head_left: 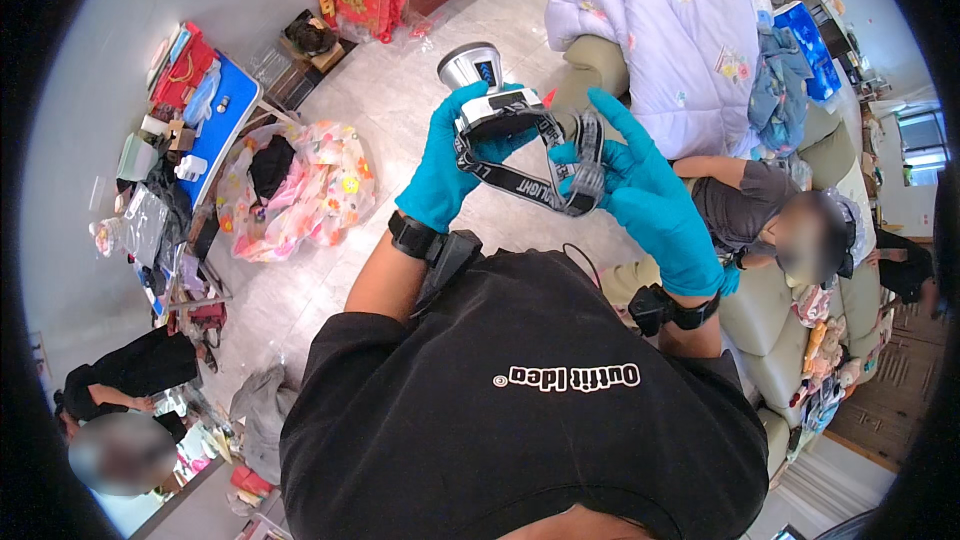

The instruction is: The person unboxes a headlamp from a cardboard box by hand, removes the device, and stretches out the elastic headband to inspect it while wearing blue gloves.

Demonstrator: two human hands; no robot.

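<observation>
A headlamp (469,67) with a flared silver lamp head and a white housing is held up in front of my chest. My left hand (441,165), in a teal glove, grips the housing from the left and beneath. The black-and-grey elastic strap (517,186) hangs from the housing in a loop and bears printed lettering. On the right, my right hand (649,191), also gloved in teal, has the strap's far end between its thumb and fingers, with the index finger stretched out. The strap is blurred near those fingers. Black bands with devices circle both wrists.
A floral plastic bag (322,187) with clothes lies on the tiled floor at left, beside a blue folding table (229,120) loaded with goods. A lilac quilt (682,37) covers part of the green sofa (757,315). One person (739,199) is close on my right; another (131,375) is at lower left.
</observation>
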